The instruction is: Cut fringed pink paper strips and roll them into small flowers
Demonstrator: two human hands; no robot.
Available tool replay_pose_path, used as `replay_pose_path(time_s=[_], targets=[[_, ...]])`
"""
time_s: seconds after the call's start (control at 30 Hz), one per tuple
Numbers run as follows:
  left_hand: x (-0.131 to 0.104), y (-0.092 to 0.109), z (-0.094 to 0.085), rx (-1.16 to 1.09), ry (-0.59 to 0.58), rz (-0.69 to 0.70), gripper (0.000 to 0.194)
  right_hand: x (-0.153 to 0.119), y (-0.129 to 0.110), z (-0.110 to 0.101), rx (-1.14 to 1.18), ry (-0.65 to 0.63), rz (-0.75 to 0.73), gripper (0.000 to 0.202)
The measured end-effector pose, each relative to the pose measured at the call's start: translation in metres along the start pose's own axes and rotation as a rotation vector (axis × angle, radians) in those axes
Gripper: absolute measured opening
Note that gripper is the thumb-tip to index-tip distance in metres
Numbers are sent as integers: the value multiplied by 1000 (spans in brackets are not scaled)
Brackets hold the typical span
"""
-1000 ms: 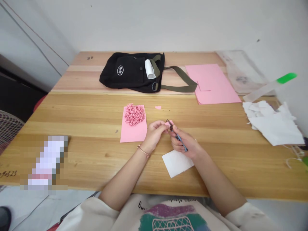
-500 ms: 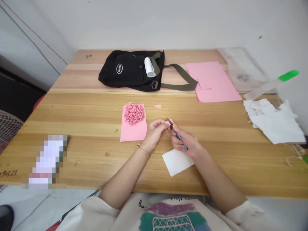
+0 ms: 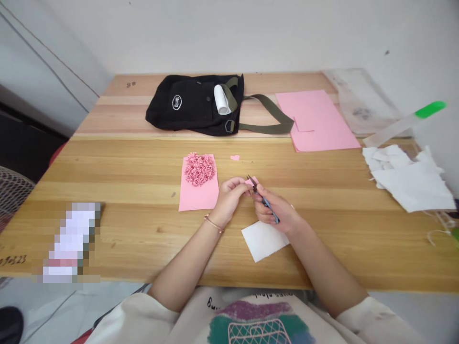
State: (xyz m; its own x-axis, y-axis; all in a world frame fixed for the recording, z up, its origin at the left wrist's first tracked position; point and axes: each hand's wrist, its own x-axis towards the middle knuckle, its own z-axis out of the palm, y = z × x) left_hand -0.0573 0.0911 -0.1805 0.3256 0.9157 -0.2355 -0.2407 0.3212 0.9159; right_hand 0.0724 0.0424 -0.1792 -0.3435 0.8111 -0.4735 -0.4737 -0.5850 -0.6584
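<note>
My left hand (image 3: 232,195) pinches a small piece of pink paper (image 3: 252,181) in its fingertips. My right hand (image 3: 274,208) grips small blue-handled scissors (image 3: 266,203), whose dark blades lie at the pink piece. Whether the blades are closed on the paper is hard to make out. Beyond my left hand, a pile of pink curled paper bits (image 3: 200,169) rests on a pink paper sheet (image 3: 197,199). A white paper sheet (image 3: 263,243) lies partly under my right hand. Farther off on the table is a tiny pink scrap (image 3: 234,157).
A black bag (image 3: 193,107) with a white roll (image 3: 221,100) on it lies at the back, beside larger pink sheets (image 3: 322,119). White papers (image 3: 412,184) and a green-tipped clear strip (image 3: 405,125) are at right. A blurred-out object (image 3: 73,239) lies at left.
Hands, scissors and pink piece hold almost the same place. The view has shifted very slightly.
</note>
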Motion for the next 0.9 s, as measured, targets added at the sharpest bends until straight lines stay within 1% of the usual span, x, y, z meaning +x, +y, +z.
replay_pose_path(time_s=[0.5,0.9], targets=[[1,-2,-1,-2,-29,13,15,0,-1,3,0,19,-8,44],[1,-1,-1,10,-18,15,17,0,-1,3,-14,29,-9,43]])
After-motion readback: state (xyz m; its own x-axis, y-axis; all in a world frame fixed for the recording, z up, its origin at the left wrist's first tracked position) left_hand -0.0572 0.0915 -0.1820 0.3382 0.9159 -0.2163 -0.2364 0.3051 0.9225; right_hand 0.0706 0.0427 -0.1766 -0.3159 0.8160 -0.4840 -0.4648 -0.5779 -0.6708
